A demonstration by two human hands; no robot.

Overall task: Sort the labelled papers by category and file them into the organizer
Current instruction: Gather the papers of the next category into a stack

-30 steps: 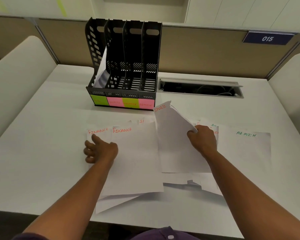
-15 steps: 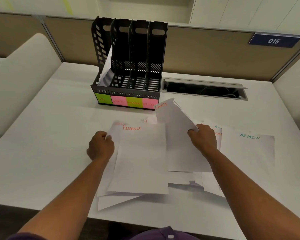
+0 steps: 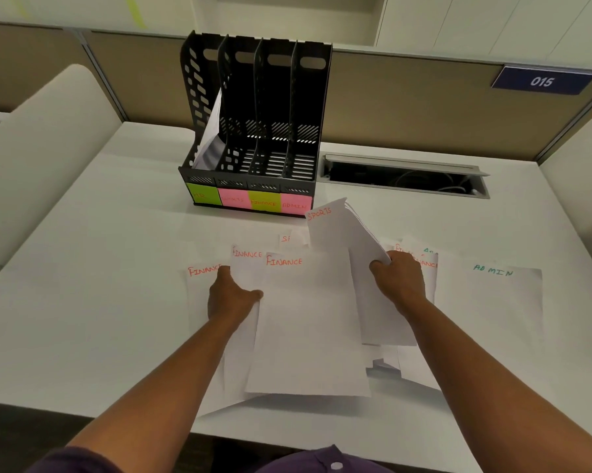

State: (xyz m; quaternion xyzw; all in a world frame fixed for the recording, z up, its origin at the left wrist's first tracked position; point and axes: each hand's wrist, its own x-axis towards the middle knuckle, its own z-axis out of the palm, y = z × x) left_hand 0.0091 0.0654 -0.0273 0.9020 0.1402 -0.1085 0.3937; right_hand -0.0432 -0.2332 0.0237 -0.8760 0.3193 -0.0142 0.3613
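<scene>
A black four-slot organizer (image 3: 253, 131) stands at the back of the desk, with green, pink, yellow-green and pink labels along its front. Paper leans in its leftmost slot. White sheets marked FINANCE (image 3: 308, 319) lie overlapping in front of me. My left hand (image 3: 231, 295) pinches the left edge of one FINANCE sheet. My right hand (image 3: 398, 278) grips a small stack marked SPORTS (image 3: 342, 233), tilted up off the desk. An ADMIN sheet (image 3: 502, 302) lies flat to the right.
An open cable tray (image 3: 403, 175) is sunk into the desk right of the organizer. Beige partition walls close the back and both sides. A sign reading 015 (image 3: 541, 80) hangs at the upper right. More sheets lie under my right hand.
My left hand went from pressing flat on the leftmost FINANCE sheet to pinching a FINANCE sheet's edge. A third FINANCE label now shows. The SPORTS stack stays raised in my right hand.
</scene>
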